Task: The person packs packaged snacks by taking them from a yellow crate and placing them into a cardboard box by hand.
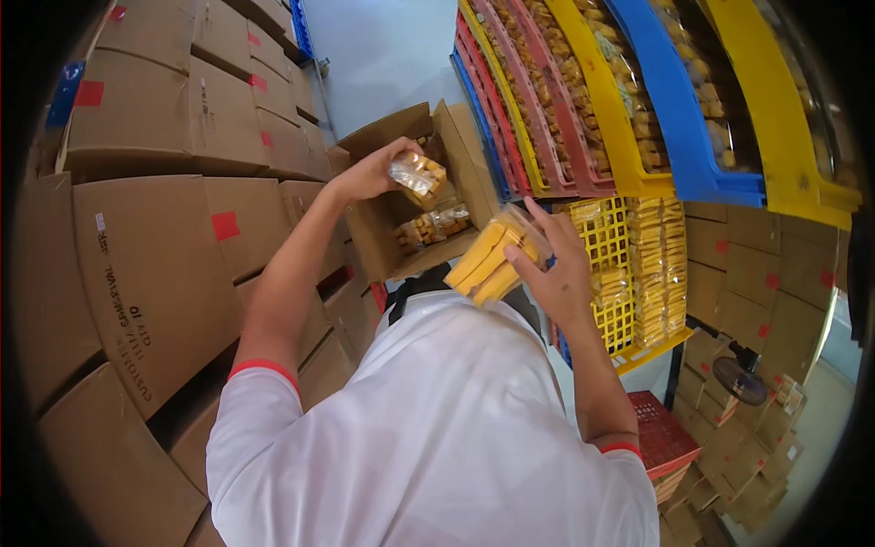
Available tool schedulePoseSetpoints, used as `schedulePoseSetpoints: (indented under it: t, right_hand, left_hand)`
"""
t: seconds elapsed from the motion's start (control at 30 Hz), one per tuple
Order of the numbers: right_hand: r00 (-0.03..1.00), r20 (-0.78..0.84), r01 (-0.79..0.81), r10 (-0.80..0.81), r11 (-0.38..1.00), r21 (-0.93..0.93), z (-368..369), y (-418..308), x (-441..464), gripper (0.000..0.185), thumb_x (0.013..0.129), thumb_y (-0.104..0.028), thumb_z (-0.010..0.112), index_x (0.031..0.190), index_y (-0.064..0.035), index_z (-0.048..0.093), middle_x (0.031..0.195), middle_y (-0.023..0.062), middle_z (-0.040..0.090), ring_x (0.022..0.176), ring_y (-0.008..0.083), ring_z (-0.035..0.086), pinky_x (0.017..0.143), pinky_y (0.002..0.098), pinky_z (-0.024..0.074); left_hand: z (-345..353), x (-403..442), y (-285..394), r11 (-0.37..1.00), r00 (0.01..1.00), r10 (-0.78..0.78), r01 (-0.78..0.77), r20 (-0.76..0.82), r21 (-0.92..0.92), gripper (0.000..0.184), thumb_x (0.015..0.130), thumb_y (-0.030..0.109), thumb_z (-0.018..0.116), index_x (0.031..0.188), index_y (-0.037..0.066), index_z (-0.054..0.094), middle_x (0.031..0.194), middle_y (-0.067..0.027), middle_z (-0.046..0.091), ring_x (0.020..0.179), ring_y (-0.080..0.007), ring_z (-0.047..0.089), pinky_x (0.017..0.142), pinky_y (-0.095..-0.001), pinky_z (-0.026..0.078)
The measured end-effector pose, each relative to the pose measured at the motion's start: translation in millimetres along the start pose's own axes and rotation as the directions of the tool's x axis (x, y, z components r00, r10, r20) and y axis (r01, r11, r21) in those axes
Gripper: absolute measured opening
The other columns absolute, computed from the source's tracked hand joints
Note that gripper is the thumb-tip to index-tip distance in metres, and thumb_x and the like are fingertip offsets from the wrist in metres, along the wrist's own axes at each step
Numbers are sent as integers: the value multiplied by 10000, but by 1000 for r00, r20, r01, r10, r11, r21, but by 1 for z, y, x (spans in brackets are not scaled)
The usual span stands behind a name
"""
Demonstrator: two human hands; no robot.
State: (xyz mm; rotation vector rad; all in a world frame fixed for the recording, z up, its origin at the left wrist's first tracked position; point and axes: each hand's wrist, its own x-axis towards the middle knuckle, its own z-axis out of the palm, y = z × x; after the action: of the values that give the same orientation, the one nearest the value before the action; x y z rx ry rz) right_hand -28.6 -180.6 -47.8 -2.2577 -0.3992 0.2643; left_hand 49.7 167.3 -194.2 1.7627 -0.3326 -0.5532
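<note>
My left hand (376,170) is closed on a clear-wrapped pack of yellow-orange sticks (419,179), held over an open cardboard box (378,239). Inside that box lie more wrapped packs (433,228) of the same sort. Between the thumb and fingers of my right hand (558,264) is another clear pack of yellow sticks (497,255), tilted, just outside the box's near right corner. What exactly the sticks are I cannot tell.
Stacked yellow, blue and red crates (629,109) full of packs stand at the right. Below them is a yellow crate (609,273) with rows of packs. Closed cartons (146,273) rise at the left. A black fan (740,378) and a red crate (661,433) are lower right.
</note>
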Motion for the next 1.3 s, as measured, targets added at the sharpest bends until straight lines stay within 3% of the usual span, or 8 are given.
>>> schedulePoseSetpoints:
  t: [0.27, 0.37, 0.53, 0.83, 0.93, 1.0, 1.1, 1.3]
  right_hand:
    - [995, 92, 47, -45, 999, -22, 45, -22, 47, 789, 774, -138, 763, 1500, -94, 456, 1163, 157, 555, 1102, 359, 579, 945, 430, 486]
    - [975, 150, 191, -162, 960, -204, 71, -4, 65, 819, 750, -165, 767, 1499, -114, 439, 1133, 152, 551, 1070, 351, 578, 899, 454, 482]
    - [925, 305, 352, -227, 817, -458, 115, 15, 81, 793, 732, -215, 791, 1452, -136, 466, 1083, 139, 560, 1001, 318, 590, 807, 462, 453]
    - [868, 483, 383, -118, 778, -498, 145, 33, 89, 508, 765, -187, 774, 1206, -68, 551, 1017, 155, 536, 962, 342, 632, 761, 476, 544]
    - [900, 431, 301, -68, 813, -499, 170, 55, 100, 461, 787, -151, 757, 1175, -34, 539, 1132, 207, 545, 954, 374, 655, 724, 480, 586]
    - [915, 393, 338, -89, 700, -629, 201, 80, 106, 296, 847, -115, 688, 1081, -16, 536, 1191, 231, 567, 879, 352, 706, 672, 426, 612]
    - [900, 433, 352, -46, 663, -661, 234, 109, 110, 254, 888, -63, 614, 1119, 15, 544, 1323, 334, 544, 810, 325, 745, 657, 346, 628]
    - [916, 400, 323, -29, 645, -692, 239, 118, 107, 191, 911, -76, 585, 1079, 0, 539, 1053, 232, 607, 726, 327, 745, 626, 377, 623]
  left_hand:
    - [-10, 46, -57, 974, 975, -222, 223, 32, -40, 592, 786, -148, 623, 1298, 128, 510, 1085, -11, 616, 1068, -112, 571, 932, -277, 482]
    - [-13, 60, -92, 996, 997, 80, -81, -22, -38, 504, 825, -92, 655, 1272, 114, 547, 1141, -35, 628, 1085, -155, 583, 962, -299, 477]
    - [-12, 60, -102, 991, 992, 103, -96, -67, 95, 466, 859, -79, 611, 1279, 113, 551, 1139, -82, 653, 1054, -190, 606, 928, -320, 492]
    - [-21, 47, -85, 935, 927, -348, 355, -137, 25, 659, 753, -180, 443, 1295, 177, 561, 1016, -104, 679, 877, -226, 644, 722, -331, 522]
    - [-18, 45, -94, 947, 942, -304, 316, -143, 63, 665, 746, -185, 463, 1298, 172, 560, 1044, -93, 675, 917, -216, 636, 726, -329, 522]
    - [-18, 42, -92, 973, 964, -211, 223, -161, 62, 592, 790, -179, 471, 1281, 137, 564, 1216, -134, 652, 1142, -266, 613, 985, -367, 473]
    - [-13, 42, -105, 991, 973, -105, 119, -205, 55, 647, 742, -194, 497, 1290, 143, 564, 1121, -66, 664, 1020, -172, 611, 840, -319, 513]
    - [-9, 49, -111, 993, 993, -115, 115, 39, -4, 560, 800, -173, 515, 1290, 96, 556, 1206, -78, 643, 1143, -183, 568, 1008, -317, 439]
